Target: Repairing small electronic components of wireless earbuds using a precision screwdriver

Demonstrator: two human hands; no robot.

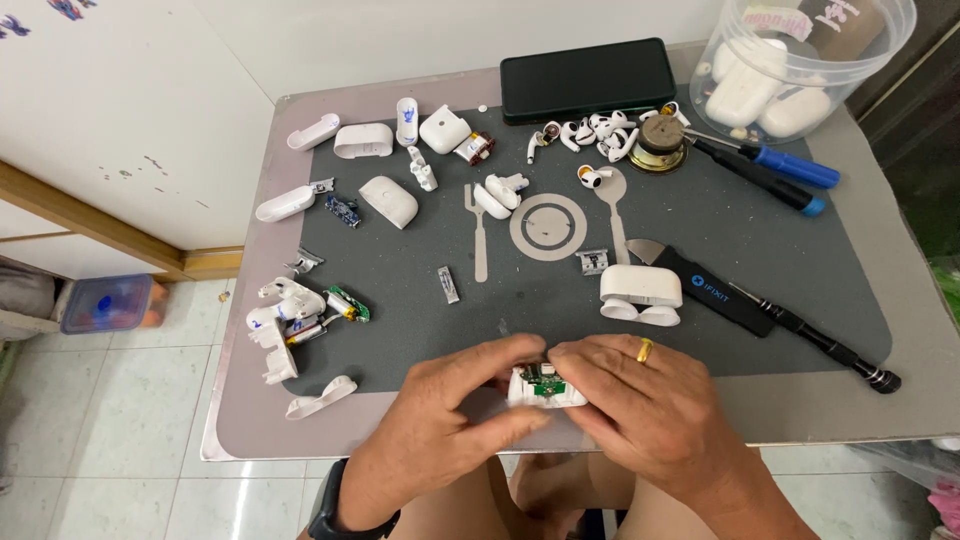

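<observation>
A small white plastic earbud-case shell with a green circuit board showing in its open top [545, 389] sat at the near edge of the counter [930, 340], held between both hands. The left hand [455, 405] closed its grip on the shell's left end, thumb and fingers wrapped round it. The right hand [640, 400], wearing a gold ring, closed over the right end and the top, fingertips on the board.

Just beyond lay a white case base with two round wells [641, 295], beside a black pry tool [715, 290] and a long black screwdriver [830, 345]. Further out on the dark grey place mat [420, 330] were scattered white shell halves [388, 200], loose earbuds [592, 132], a small battery with wires [347, 304], a black phone [588, 66], blue-handled screwdrivers [770, 165] and a clear tub of white cases [800, 60].

The risks, as I judged them: the board was thin and could crack or tear its wires if the fingers pried too hard; and, held so near the counter's edge, small parts might drop to the tiled floor [120, 420].
</observation>
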